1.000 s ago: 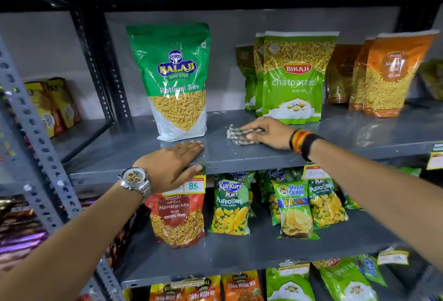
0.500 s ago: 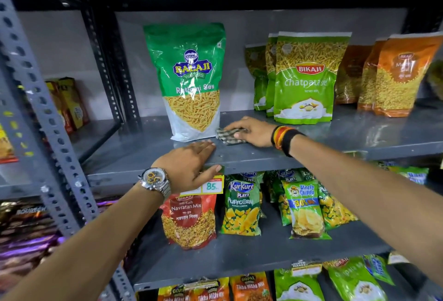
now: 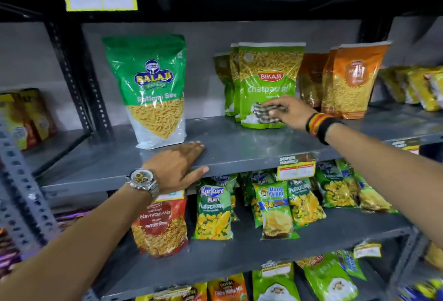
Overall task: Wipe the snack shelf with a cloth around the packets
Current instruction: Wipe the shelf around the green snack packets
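Shelf (image 3: pixel 239 147): grey metal, dull sheen on its top; a price tag (image 3: pixel 296 167) hangs on the front lip, right of middle
Left hand (image 3: pixel 176 167): flat on the front edge, palm down, fingers stretched out and holding nothing; thumb hooked over the lip; a watch (image 3: pixel 142 180) on the wrist
Right hand (image 3: pixel 288 112): raised just above the shelf, fingers curled and pinching the cloth; striped bands (image 3: pixel 320 126) on the wrist
Cloth (image 3: pixel 265 113): checked, bunched up, held against the lower front of the Bikaji packet (whether it also touches the shelf, I cannot tell)
Bikaji packet (image 3: pixel 268 77): green, upright, first in a row of like packets
Balaji packet (image 3: pixel 153 89): green and white, upright at the left, just behind the left hand's fingertips
Orange packets (image 3: pixel 354 80): upright, right of the Bikaji row
Lower shelf (image 3: pixel 239 252): Navratan Mix (image 3: pixel 160 224), Kurkure (image 3: pixel 213 212) and chips (image 3: pixel 274 209) leaning in a row
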A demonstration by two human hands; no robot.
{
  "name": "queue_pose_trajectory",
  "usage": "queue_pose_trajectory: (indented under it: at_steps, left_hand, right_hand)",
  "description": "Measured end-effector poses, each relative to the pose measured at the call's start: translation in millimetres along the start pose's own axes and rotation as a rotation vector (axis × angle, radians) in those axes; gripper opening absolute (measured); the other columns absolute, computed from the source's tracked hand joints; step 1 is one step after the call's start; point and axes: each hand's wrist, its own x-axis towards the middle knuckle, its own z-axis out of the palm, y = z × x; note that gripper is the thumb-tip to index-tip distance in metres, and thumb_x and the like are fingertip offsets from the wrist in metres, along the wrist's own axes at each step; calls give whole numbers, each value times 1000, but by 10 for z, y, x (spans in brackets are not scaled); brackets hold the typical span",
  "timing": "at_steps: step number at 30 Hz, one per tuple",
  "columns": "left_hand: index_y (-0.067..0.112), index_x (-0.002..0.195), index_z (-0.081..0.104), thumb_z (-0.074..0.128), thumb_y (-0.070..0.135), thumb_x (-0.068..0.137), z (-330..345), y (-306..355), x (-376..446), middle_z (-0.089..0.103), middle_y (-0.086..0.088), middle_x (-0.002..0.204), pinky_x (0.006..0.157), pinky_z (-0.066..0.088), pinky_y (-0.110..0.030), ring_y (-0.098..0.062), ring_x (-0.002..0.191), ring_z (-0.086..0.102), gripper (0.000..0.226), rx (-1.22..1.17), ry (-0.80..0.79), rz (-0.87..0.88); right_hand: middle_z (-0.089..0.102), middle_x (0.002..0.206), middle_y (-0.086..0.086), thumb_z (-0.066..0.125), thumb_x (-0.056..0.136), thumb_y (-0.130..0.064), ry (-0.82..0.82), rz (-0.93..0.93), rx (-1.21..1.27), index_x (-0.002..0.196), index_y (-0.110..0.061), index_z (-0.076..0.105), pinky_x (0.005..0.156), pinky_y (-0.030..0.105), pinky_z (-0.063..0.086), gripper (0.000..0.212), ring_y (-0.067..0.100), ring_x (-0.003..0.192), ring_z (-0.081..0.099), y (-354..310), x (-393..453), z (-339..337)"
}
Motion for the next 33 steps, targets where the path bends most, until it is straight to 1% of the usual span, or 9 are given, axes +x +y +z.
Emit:
queue_pose_trajectory:
  at_steps: [5, 8, 14, 17, 21, 25, 27, 30, 33]
  left_hand:
    - [12, 155, 29, 10, 71, 94, 87, 538, 456, 39, -11, 158, 113, 37, -38, -27, 139, 45, 87, 32, -33, -5]
    - [14, 157, 26, 14, 68, 96, 135, 608, 487, 38, -8, 159, 114, 39, -39, -26, 140, 45, 81, 33, -36, -65]
    - [15, 158, 24, 14, 67, 96, 113, 657, 503, 36, -6, 161, 115, 37, -39, -24, 143, 41, 82, 30, -51, -92]
    - [16, 158, 24, 14, 67, 97, 125, 650, 490, 36, -6, 161, 116, 36, -38, -23, 143, 41, 81, 37, -58, -91]
    - [16, 157, 26, 16, 67, 98, 135, 638, 494, 36, -5, 161, 117, 36, -38, -23, 144, 40, 79, 21, -41, -78]
    - [15, 157, 27, 23, 63, 100, 122, 653, 477, 37, -6, 160, 116, 33, -34, -23, 143, 40, 74, 21, -21, -73]
    - [15, 157, 26, 24, 62, 100, 93, 664, 483, 35, -6, 161, 116, 31, -33, -21, 144, 38, 74, 8, -36, -65]
    - [14, 157, 25, 22, 66, 98, 52, 618, 480, 34, -7, 162, 117, 32, -35, -21, 145, 37, 79, -4, -56, -62]
    - [15, 158, 25, 13, 75, 92, 56, 503, 432, 34, -6, 162, 117, 35, -36, -21, 145, 38, 89, -5, -48, -99]
  right_hand:
    - [56, 106, 11, 58, 92, -22, -63, -118, -239, 125, -30, 63, 89, 41, 46, 34, 33, 102, 54, 329, 333, 316]
    - [58, 117, 10, 57, 92, -28, -98, -224, -315, 126, -33, 62, 92, 42, 46, 35, 33, 111, 54, 387, 436, 507]
    - [55, 121, 11, 51, 96, -30, -250, -178, -104, 129, -34, 58, 96, 41, 45, 34, 34, 115, 54, 443, 491, 657]
    - [53, 109, 6, 54, 95, -24, -322, -296, 67, 128, -26, 60, 95, 36, 43, 33, 27, 108, 56, 372, 78, 513]
    - [57, 114, -3, 55, 94, -39, -512, -356, 71, 123, -36, 62, 96, 29, 45, 30, 12, 107, 57, 462, -442, 33]
    - [59, 125, -7, 57, 92, -35, -297, -193, 132, 124, -27, 62, 106, 42, 43, 33, 12, 114, 56, 541, -201, -205]
    - [59, 124, -1, 58, 94, -25, -188, -137, 129, 127, -19, 61, 104, 35, 42, 33, 16, 114, 55, 422, 7, -146]
    - [66, 123, 9, 57, 94, -23, -117, -79, 22, 126, -18, 63, 89, 27, 43, 32, 26, 111, 60, 178, 327, 95]
    - [65, 128, 8, 56, 90, -27, -77, -38, -225, 120, -27, 66, 94, 36, 49, 31, 31, 115, 60, 53, 546, 470]
